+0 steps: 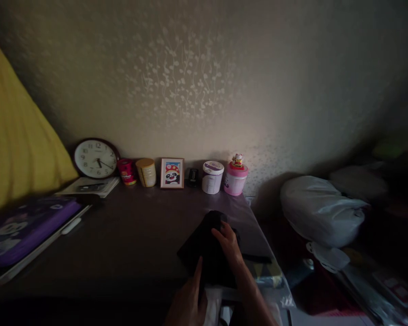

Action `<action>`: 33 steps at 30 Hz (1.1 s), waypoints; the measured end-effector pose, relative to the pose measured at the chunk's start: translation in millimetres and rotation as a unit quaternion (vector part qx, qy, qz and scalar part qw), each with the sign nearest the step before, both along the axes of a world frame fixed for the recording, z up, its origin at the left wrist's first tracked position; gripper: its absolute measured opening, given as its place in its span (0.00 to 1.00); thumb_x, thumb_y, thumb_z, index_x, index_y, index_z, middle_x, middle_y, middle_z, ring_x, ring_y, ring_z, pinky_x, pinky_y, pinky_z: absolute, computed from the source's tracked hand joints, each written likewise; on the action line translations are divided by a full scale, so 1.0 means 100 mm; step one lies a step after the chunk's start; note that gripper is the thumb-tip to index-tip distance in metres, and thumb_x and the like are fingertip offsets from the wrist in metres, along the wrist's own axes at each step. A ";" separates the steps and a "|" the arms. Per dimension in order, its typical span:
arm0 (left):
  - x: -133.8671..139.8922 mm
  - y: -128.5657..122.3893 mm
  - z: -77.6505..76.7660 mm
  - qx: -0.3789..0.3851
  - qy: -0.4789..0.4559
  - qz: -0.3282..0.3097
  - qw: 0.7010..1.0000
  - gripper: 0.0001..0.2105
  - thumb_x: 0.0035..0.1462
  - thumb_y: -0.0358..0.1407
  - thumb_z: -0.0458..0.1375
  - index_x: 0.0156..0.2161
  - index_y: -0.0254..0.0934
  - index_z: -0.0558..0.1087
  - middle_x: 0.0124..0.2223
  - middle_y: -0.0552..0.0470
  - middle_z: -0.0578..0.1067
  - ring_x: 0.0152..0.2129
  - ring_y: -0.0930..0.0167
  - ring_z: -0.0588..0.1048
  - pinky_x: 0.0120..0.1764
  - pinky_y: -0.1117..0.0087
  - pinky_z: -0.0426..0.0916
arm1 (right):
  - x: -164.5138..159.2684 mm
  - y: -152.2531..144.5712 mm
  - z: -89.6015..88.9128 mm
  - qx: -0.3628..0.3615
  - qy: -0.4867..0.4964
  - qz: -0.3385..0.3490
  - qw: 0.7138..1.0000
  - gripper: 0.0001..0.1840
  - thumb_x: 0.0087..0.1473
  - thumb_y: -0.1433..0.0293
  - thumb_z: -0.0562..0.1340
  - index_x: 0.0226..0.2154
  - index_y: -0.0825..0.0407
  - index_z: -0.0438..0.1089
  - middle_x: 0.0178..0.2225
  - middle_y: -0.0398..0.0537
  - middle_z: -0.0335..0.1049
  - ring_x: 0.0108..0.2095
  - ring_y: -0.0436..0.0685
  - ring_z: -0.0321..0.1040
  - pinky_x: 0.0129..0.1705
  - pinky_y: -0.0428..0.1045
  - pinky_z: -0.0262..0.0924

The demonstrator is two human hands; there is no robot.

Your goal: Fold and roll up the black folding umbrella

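A soft black item (209, 258), perhaps a bag or folded cloth, rests near the front right corner of the table; the dimness hides its details. My right hand (228, 242) is over its upper right part, thumb and fingers curled against the black surface. At its near left edge is my left hand (188, 296), with the index finger stretched along the item and the thumb on the other side of a dark fold. A dark strip (256, 258), like a strap, sticks out on the right beside a yellow-patterned packet (268, 274).
Along the wall stand a round clock (95, 158), a red tub (127, 172), a yellow-lidded jar (146, 173), a panda picture frame (172, 173), a white tub (212, 178) and a pink tub (235, 181). A purple case (30, 226) lies left; a white plastic bag (321, 210) sits right.
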State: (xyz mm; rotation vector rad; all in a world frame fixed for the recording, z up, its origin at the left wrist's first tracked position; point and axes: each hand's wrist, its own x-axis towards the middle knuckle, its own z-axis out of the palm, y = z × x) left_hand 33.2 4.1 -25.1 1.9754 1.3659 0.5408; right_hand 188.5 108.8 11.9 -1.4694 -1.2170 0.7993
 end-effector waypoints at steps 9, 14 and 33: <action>-0.02 0.02 -0.10 -0.022 0.005 0.011 1.000 0.32 0.53 0.32 0.45 0.62 0.23 0.40 0.58 0.37 0.60 0.53 0.67 0.64 0.52 0.71 0.58 | -0.15 0.17 -0.09 -0.042 -0.159 0.002 0.986 0.27 0.42 0.65 0.62 0.47 0.56 0.63 0.29 0.49 0.72 0.33 0.58 0.69 0.35 0.50 0.61; -0.02 -0.02 0.02 -0.012 -0.058 0.050 0.997 0.39 0.51 0.27 0.46 0.62 0.35 0.25 0.63 0.44 0.51 0.52 0.72 0.64 0.50 0.75 0.60 | -0.17 0.19 -0.11 -0.047 -0.132 0.054 0.989 0.27 0.46 0.64 0.59 0.48 0.58 0.59 0.26 0.47 0.72 0.28 0.55 0.70 0.30 0.48 0.61; 0.00 0.06 0.10 -0.028 0.016 -0.003 0.999 0.37 0.47 0.26 0.47 0.63 0.40 0.37 0.55 0.50 0.67 0.52 0.70 0.64 0.53 0.73 0.55 | 0.05 -0.10 0.00 0.194 -0.325 0.137 0.916 0.12 0.55 0.71 0.53 0.35 0.49 0.72 0.40 0.48 0.70 0.42 0.55 0.64 0.46 0.52 0.57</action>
